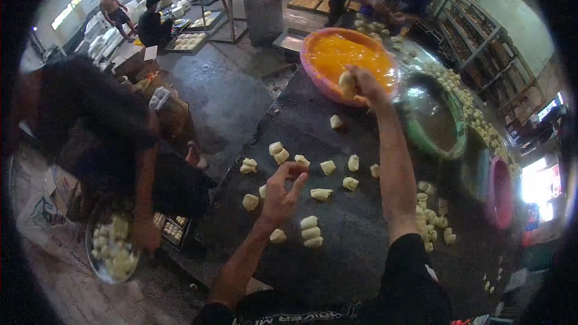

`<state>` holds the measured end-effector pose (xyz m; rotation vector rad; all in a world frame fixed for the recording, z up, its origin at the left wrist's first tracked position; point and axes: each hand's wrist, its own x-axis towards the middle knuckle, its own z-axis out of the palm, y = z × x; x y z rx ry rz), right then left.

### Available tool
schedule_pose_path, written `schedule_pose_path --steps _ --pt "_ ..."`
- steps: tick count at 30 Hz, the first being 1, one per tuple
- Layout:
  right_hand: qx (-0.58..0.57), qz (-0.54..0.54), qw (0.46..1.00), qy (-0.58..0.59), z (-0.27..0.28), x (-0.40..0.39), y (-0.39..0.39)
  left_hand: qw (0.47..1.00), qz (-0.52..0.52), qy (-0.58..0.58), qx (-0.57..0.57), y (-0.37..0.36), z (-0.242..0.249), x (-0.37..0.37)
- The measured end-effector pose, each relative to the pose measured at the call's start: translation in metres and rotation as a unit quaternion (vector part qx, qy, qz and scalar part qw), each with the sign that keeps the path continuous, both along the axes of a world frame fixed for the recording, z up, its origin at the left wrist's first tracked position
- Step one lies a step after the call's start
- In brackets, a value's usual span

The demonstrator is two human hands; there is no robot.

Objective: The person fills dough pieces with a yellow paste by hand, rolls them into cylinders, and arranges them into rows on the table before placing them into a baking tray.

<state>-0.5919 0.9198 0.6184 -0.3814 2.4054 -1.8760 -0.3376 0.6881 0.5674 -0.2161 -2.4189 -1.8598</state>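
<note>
While the right hand [367,87] holds a dough piece [346,86] above the near edge of the pink basin [309,72], seen in the head view, the left hand [280,198] is over the worktop [373,222]. The right fingers are closed round the piece; the basin contains a glossy orange liquid [349,54]. The left fingers are curled, the thumb slightly apart, just beside a second dough piece [303,160]; whether they touch it cannot be told. Further pieces [250,202] lie about on the dark surface, with a touching row of three [310,232] nearer the viewer and a heap [425,216] to the right. Handling, as judged: the dough looks soft, so a light, even hold at its sides should preserve the rolled shape, whereas pinching could dent it. Holding the piece within the basin's rim would let drips fall back into the liquid. Gaps between neighbouring pieces deserve care, since damp faces could stick. A green basin [456,146] stands beside the pink one.
</note>
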Motion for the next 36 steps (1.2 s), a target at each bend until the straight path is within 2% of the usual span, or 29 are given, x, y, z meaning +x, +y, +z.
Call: schedule_pose_path --steps 1,2,4,6,7,8,9,10,12,13,14,15,16,17,18,19,20,21,22,23,25,28,29,30,31,33,34,35,36 --pt "-0.145 0.089 0.985 -0.022 -0.008 0.030 0.003 0.996 -0.009 -0.025 0.081 0.008 0.010 -0.003" --pt "-0.286 0.172 0.942 -0.042 -0.014 0.073 0.001 0.985 -0.020 -0.050 0.161 0.016 0.021 -0.007" --pt "-0.201 0.210 0.951 -0.106 -0.001 0.141 -0.009 0.972 -0.045 -0.087 0.216 0.027 0.023 -0.013" --pt "-0.244 0.111 0.940 -0.213 -0.009 0.200 -0.010 0.869 -0.150 -0.143 0.450 0.034 0.000 -0.021" --pt "-0.244 0.096 0.942 -0.209 -0.007 0.224 -0.010 0.853 -0.106 -0.204 0.470 0.039 0.000 -0.020" --pt "-0.151 -0.006 0.983 -0.107 -0.003 0.244 -0.012 0.851 -0.120 -0.209 0.467 0.048 0.001 -0.019" --pt "-0.052 -0.107 0.993 -0.006 0.000 0.257 -0.011 0.862 -0.100 -0.213 0.449 0.058 0.002 -0.017" --pt "-0.051 -0.119 0.992 -0.006 -0.001 0.265 -0.008 0.873 -0.078 -0.217 0.431 0.066 0.002 -0.013" --pt "0.218 -0.177 0.959 0.027 -0.005 0.277 0.000 0.869 -0.133 -0.232 0.417 0.078 0.008 -0.007" --pt "0.220 -0.230 0.942 0.109 -0.007 0.283 0.007 0.900 -0.158 -0.231 0.334 0.084 0.028 -0.002" --pt "0.221 -0.233 0.940 0.115 -0.001 0.288 0.014 0.925 -0.178 -0.221 0.251 0.088 0.041 -0.002" --pt "0.149 -0.220 0.954 0.140 0.011 0.294 0.018 0.972 -0.193 -0.044 0.130 0.091 0.040 -0.002" --pt "0.072 -0.206 0.963 0.159 0.016 0.300 0.019 0.972 -0.194 -0.042 0.128 0.092 0.040 -0.002" --pt "-0.062 -0.190 0.979 0.050 0.009 0.302 0.012 0.975 -0.191 0.081 0.077 0.094 0.041 -0.004" --pt "-0.065 -0.197 0.977 0.052 0.004 0.300 0.017 0.961 -0.189 0.203 0.026 0.097 0.043 -0.004" --pt "-0.006 -0.149 0.987 -0.063 0.000 0.295 0.026 0.958 -0.199 0.203 0.027 0.097 0.045 -0.003" --pt "0.051 -0.101 0.978 -0.177 0.000 0.296 0.034 0.975 -0.175 0.068 0.116 0.096 0.046 -0.002" --pt "0.171 -0.119 0.977 -0.053 0.006 0.301 0.032 0.966 -0.150 -0.066 0.198 0.096 0.049 -0.006" --pt "0.137 -0.155 0.969 0.135 0.014 0.302 0.026 0.968 -0.131 -0.094 0.192 0.096 0.055 -0.010" --pt "0.105 -0.192 0.924 0.313 0.017 0.305 0.018 0.968 -0.118 -0.128 0.181 0.095 0.056 -0.010" --pt "0.186 -0.111 0.894 0.392 0.006 0.298 0.026 0.955 -0.171 -0.148 0.195 0.090 0.045 -0.014" --pt "0.312 -0.162 0.860 0.369 -0.006 0.320 0.030 0.930 -0.279 -0.181 0.156 0.092 0.017 -0.026" --pt "0.252 -0.097 0.899 0.343 -0.001 0.329 0.026 0.950 -0.305 -0.034 0.064 0.100 0.023 -0.019" --pt "0.180 -0.026 0.930 0.319 0.003 0.336 0.022 0.942 -0.314 0.119 -0.023 0.101 0.031 -0.016" --pt "0.184 -0.041 0.931 0.312 0.008 0.340 0.034 0.937 -0.330 0.115 -0.022 0.106 0.039 -0.009" --pt "0.017 -0.178 0.963 0.202 0.014 0.343 0.054 0.935 -0.322 0.133 -0.059 0.105 0.047 0.007" --pt "0.015 -0.173 0.965 0.196 0.008 0.347 0.054 0.938 -0.317 0.127 -0.060 0.108 0.045 0.011" --pt "-0.080 -0.142 0.986 0.027 -0.002 0.349 0.055 0.914 -0.319 0.242 -0.065 0.115 0.043 0.009" --pt "-0.168 -0.104 0.971 -0.138 -0.005 0.347 0.057 0.876 -0.313 0.359 -0.071 0.120 0.042 0.003"
